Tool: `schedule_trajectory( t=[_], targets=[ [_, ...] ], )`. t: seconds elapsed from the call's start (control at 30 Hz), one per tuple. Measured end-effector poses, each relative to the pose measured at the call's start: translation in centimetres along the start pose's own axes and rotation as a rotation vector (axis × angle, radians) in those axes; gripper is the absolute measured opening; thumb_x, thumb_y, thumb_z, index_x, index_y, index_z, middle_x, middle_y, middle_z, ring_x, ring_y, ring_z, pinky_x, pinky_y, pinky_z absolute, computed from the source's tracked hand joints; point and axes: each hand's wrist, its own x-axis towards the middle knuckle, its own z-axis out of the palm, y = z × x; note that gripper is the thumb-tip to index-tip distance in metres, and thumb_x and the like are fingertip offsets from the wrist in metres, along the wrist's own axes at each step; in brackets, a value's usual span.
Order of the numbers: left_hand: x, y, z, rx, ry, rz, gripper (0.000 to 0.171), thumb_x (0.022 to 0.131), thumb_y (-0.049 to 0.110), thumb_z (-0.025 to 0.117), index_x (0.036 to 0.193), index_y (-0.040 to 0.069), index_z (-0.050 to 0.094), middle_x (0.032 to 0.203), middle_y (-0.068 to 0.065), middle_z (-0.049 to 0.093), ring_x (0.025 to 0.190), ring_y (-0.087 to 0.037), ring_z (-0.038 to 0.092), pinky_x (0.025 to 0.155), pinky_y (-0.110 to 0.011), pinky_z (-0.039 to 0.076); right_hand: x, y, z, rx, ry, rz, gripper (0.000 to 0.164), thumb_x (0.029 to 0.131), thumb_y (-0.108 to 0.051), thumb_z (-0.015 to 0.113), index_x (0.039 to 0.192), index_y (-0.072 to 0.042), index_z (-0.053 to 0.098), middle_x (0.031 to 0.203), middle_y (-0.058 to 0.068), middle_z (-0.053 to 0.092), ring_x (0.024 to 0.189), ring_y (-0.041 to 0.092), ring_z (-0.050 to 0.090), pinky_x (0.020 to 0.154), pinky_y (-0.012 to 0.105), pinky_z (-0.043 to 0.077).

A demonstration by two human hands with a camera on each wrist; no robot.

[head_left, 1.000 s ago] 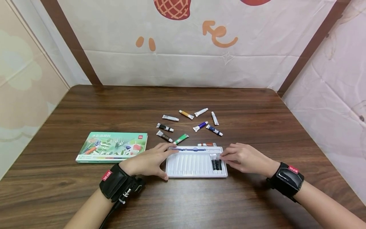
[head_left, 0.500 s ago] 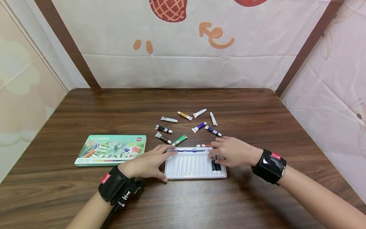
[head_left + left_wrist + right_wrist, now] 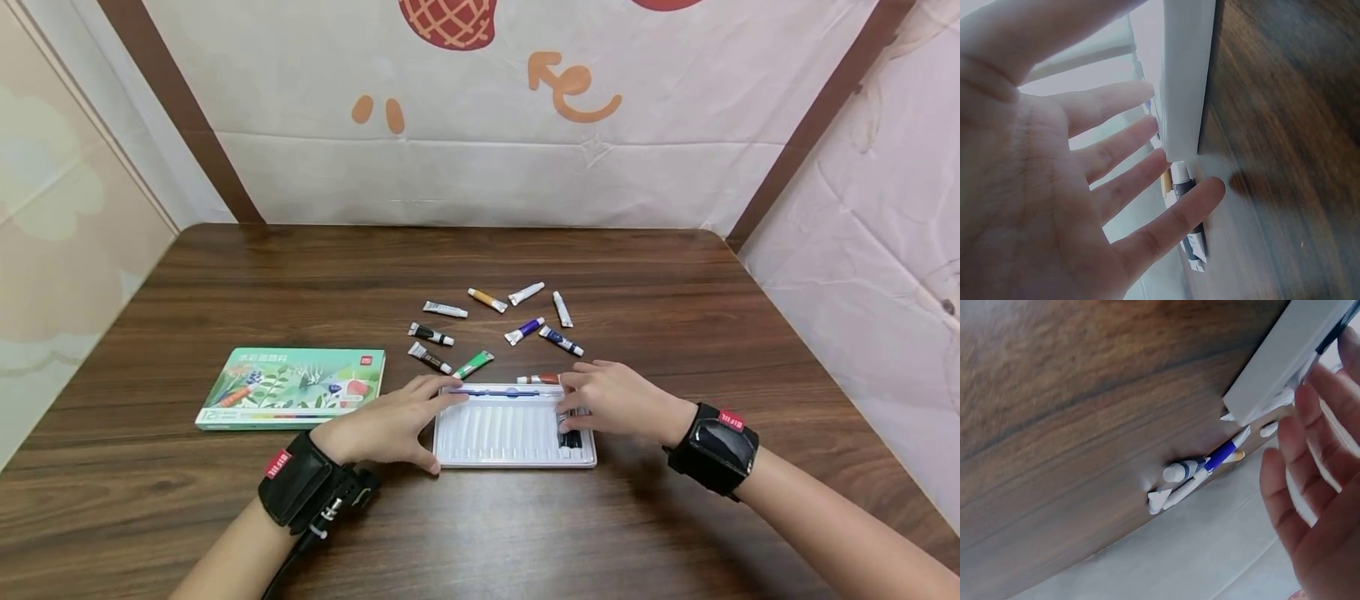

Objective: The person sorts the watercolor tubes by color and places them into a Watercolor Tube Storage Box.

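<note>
A white ridged tray (image 3: 495, 454) lies near the table's middle with a blue paintbrush (image 3: 495, 393) along its far side. Two black paint tubes (image 3: 572, 440) lie side by side in its rightmost slots. My left hand (image 3: 390, 423) rests at the tray's left edge, thumb at the near corner and extended fingers at the far one. My right hand (image 3: 618, 400) is over the tray's right end, its loosely bent fingertips touching the black tubes and partly hiding them. An orange-red paint tube (image 3: 536, 379) lies just behind the tray, partly covered by the right hand.
Several loose paint tubes are scattered behind the tray, among them a green tube (image 3: 474, 365), a purple tube (image 3: 524, 332) and a yellow-ochre tube (image 3: 487, 301). A green paint box (image 3: 292, 387) lies left of the tray. A printed cloth (image 3: 480, 183) hangs behind the table.
My right hand has moved from the tray's right edge leftward and inward over the black tubes, its fingers now on them. The left hand stays at the tray's left edge.
</note>
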Motion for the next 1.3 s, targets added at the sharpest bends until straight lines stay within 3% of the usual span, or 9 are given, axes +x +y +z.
schedule_trajectory(
  t=[0.23, 0.47, 0.67, 0.9, 1.2, 1.3],
  targets=[
    [0.0, 0.0, 0.0, -0.002, -0.006, -0.001, 0.082, 0.070, 0.028, 0.079, 0.137, 0.003, 0.039, 0.142, -0.014, 0.028, 0.127, -0.031, 0.028, 0.091, -0.045, 0.036, 0.0, -0.4, 0.0, -0.103, 0.048, 0.046, 0.029, 0.075, -0.045, 0.069, 0.080, -0.017, 0.064, 0.080, -0.006, 0.054, 0.072, 0.012, 0.048, 0.058, 0.026, 0.037],
    [0.0, 0.0, -0.1, -0.002, -0.009, -0.002, 0.082, 0.071, 0.028, 0.079, 0.138, 0.003, 0.039, 0.142, -0.014, 0.027, 0.127, -0.030, 0.028, 0.091, -0.045, 0.036, -0.1, -0.3, 0.1, 0.034, 0.056, 0.063, 0.025, 0.076, -0.041, 0.071, 0.083, -0.018, 0.067, 0.082, -0.007, 0.055, 0.075, 0.010, 0.049, 0.062, 0.028, 0.041],
    [0.0, 0.0, 0.0, -0.002, -0.013, -0.008, 0.082, 0.071, 0.029, 0.079, 0.138, 0.004, 0.039, 0.142, -0.014, 0.027, 0.127, -0.031, 0.028, 0.091, -0.046, 0.036, -0.2, 0.0, 0.3, -0.015, 0.093, 0.056, 0.030, 0.073, -0.045, 0.071, 0.080, -0.017, 0.064, 0.080, -0.007, 0.058, 0.075, 0.011, 0.051, 0.060, 0.028, 0.041],
    [-0.1, 0.0, 0.1, 0.008, -0.006, 0.001, 0.082, 0.071, 0.029, 0.079, 0.138, 0.004, 0.039, 0.142, -0.014, 0.028, 0.127, -0.031, 0.029, 0.090, -0.045, 0.037, 0.0, 0.5, 0.3, 0.100, 0.072, -0.012, 0.021, 0.075, -0.034, 0.073, 0.079, -0.016, 0.064, 0.078, -0.009, 0.056, 0.075, 0.009, 0.047, 0.067, 0.028, 0.042],
    [-0.2, -0.1, -0.1, 0.016, -0.006, 0.004, 0.083, 0.071, 0.032, 0.078, 0.138, 0.004, 0.038, 0.142, -0.014, 0.027, 0.128, -0.030, 0.027, 0.095, -0.046, 0.033, 0.4, 0.7, -0.3, 0.100, -0.020, 0.008, 0.019, 0.081, -0.035, 0.069, 0.086, -0.017, 0.064, 0.082, -0.009, 0.055, 0.078, 0.009, 0.048, 0.066, 0.028, 0.042],
    [0.0, 0.0, 0.0, 0.016, -0.007, 0.011, 0.083, 0.071, 0.031, 0.078, 0.138, 0.003, 0.038, 0.142, -0.014, 0.028, 0.127, -0.030, 0.028, 0.095, -0.045, 0.033, 0.9, 1.1, -1.1, 0.103, -0.004, -0.013, 0.012, 0.083, -0.027, 0.068, 0.087, -0.016, 0.066, 0.083, -0.007, 0.056, 0.077, 0.009, 0.050, 0.065, 0.029, 0.044]
  ],
)
